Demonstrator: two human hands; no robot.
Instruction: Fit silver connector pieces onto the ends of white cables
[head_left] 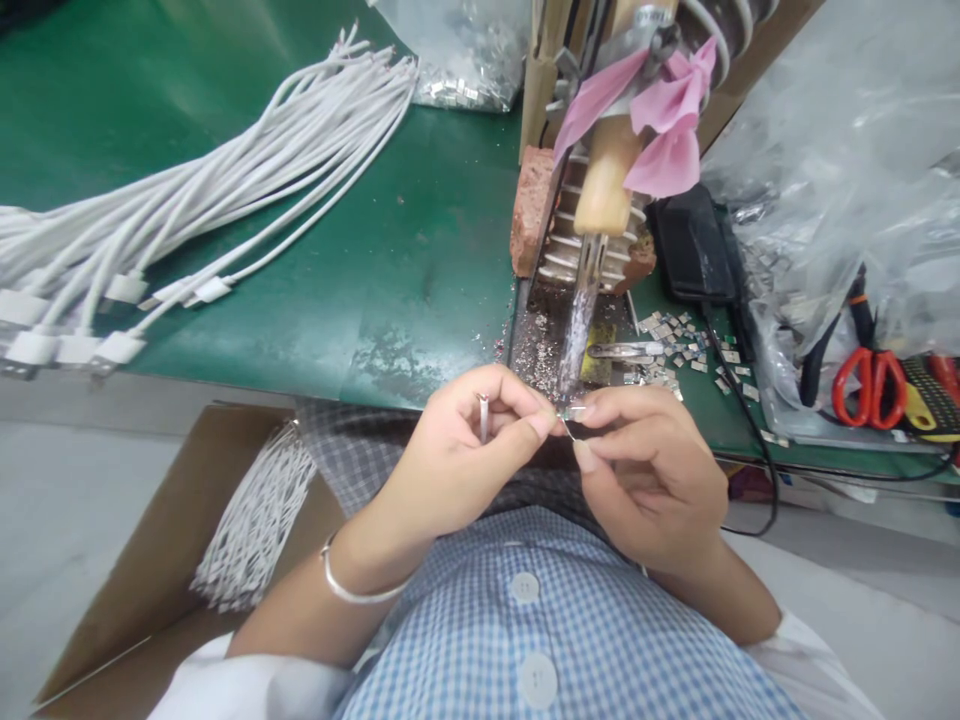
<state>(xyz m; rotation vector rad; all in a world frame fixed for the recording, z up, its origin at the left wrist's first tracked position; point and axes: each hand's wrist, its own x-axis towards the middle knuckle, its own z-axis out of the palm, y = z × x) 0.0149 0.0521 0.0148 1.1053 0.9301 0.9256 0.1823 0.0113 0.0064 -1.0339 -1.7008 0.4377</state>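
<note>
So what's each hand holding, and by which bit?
The left hand holds a white cable near one end. The right hand pinches a thin wire and, it seems, a tiny metal piece; which part I can't tell.

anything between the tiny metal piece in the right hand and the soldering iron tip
Nothing visible: the tiny metal piece in the right hand shows just below the soldering iron tip in the picture; depth between them is unclear.
</note>
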